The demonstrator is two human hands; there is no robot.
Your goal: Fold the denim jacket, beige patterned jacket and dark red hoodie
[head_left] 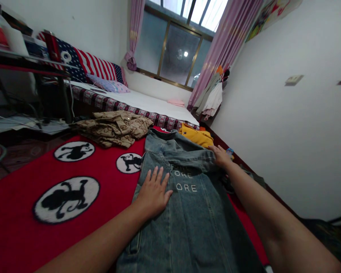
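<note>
Your left hand (pixel 153 191) lies flat, fingers spread, on the faded blue-green denim jacket (pixel 187 220), laid over the red blanket with round white patches (pixel 14 212). Your right hand (pixel 222 157) is at the folded denim sleeve's (pixel 191 158) right end; I can't tell whether it grips. The denim looks sturdy, fairly heavy, hardly slippery: use 2 hands, sleeve end and far-left shoulder (pixel 155 146).
</note>
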